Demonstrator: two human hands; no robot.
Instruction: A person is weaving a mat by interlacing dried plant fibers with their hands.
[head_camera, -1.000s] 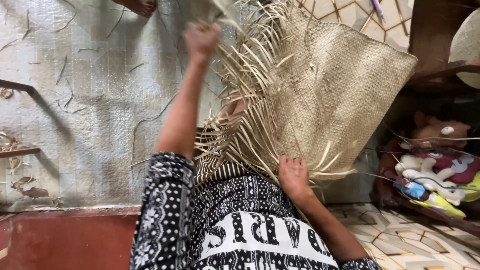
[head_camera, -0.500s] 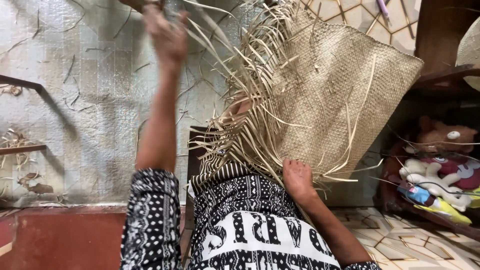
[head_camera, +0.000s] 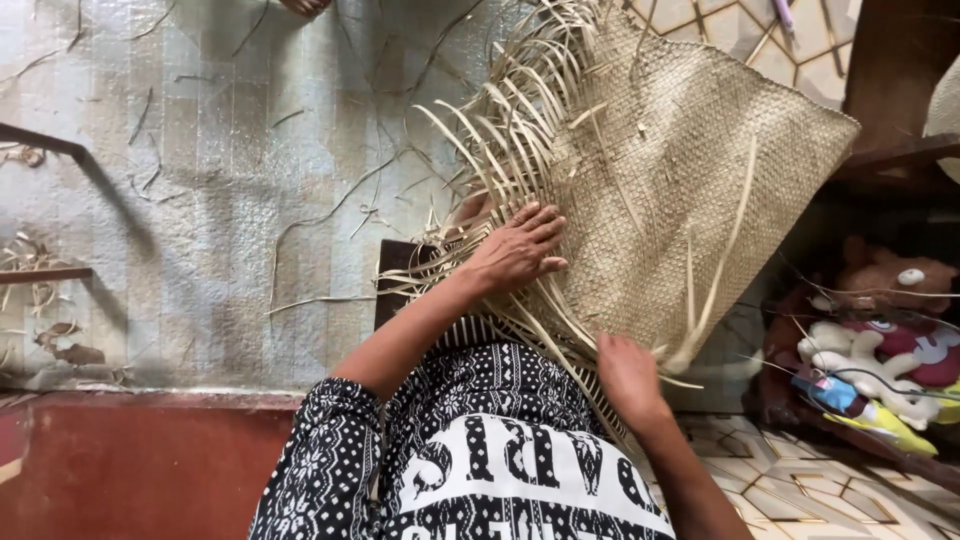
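A large woven straw mat (head_camera: 700, 170), half finished, leans over my lap with many loose strips (head_camera: 500, 140) fanning out from its left edge. My left hand (head_camera: 518, 248) lies flat on the woven part beside those strips, fingers spread. My right hand (head_camera: 628, 372) sits at the mat's lower edge, fingers curled round the strips there. My black-and-white patterned top (head_camera: 480, 450) fills the bottom of the view.
A grey plastic floor sheet (head_camera: 200, 200) with scattered straw scraps lies to the left, edged by a red border (head_camera: 140, 470). Stuffed toys (head_camera: 870, 340) sit at the right under a dark wooden shelf (head_camera: 900, 90). Patterned tiles (head_camera: 810, 480) show at the bottom right.
My left hand, raised high pulling a strip a second ago, has come down onto the mat's woven surface. My right hand has stayed at the lower edge.
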